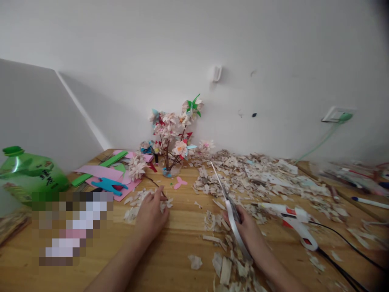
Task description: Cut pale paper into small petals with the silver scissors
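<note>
My right hand [246,229] grips a pair of scissors [226,198] whose blades point up and away over the wooden table [182,227]. My left hand [151,213] rests on a small heap of paper scraps [133,207], its fingertips at the thin brown stem of a paper flower [137,168] lying on the table. Whether the fingers pinch that stem is hard to tell. A bunch of paper flowers [174,134] stands in a small vase by the wall.
A white and red glue gun [293,221] lies right of my right hand, its black cord trailing to the right. Paper scraps [258,178] cover the back right. Pink, green and blue paper sheets [106,176] and a green bottle [28,172] sit left.
</note>
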The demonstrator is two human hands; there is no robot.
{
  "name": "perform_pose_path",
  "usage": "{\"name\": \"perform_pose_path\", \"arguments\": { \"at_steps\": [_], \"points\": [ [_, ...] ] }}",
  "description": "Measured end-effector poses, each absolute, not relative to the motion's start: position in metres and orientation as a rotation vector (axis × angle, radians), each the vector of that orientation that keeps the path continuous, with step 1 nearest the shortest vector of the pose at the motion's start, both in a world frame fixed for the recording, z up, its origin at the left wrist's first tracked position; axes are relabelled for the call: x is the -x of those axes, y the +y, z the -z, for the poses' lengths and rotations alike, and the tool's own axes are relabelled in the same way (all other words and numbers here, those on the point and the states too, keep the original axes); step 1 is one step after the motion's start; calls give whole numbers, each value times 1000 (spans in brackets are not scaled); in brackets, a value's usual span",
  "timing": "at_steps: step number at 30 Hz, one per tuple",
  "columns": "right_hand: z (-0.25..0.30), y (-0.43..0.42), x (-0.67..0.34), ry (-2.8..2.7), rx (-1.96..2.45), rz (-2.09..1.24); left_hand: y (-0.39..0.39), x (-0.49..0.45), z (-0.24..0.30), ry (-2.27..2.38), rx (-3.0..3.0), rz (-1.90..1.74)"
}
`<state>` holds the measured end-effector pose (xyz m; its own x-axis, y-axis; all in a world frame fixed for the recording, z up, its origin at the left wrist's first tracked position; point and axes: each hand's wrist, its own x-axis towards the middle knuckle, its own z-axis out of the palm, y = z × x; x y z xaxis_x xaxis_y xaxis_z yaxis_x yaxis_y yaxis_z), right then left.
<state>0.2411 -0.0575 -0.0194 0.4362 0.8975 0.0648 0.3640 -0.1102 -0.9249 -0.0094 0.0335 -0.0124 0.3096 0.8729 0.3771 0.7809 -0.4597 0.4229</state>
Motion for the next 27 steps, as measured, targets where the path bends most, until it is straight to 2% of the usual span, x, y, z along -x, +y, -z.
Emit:
{"name": "perform_pose_path", "arguments": {
  "at_steps": [3, 9, 19, 27],
  "points": [
    [17, -59, -238, -1082, 1677, -678, 35, 11, 10, 1574, -2344, -896],
    [16, -58, -235, -1086, 1688, -665, 36, 12, 15, 1479, -2441, -755],
    [16, -60, -236, -1051, 1614, -698, 39, 12, 12, 1559, -2381, -999],
    [18, -53, -247, -971, 1541, -700, 37, 10, 11, 1525, -2338, -1034]
  ]
}}
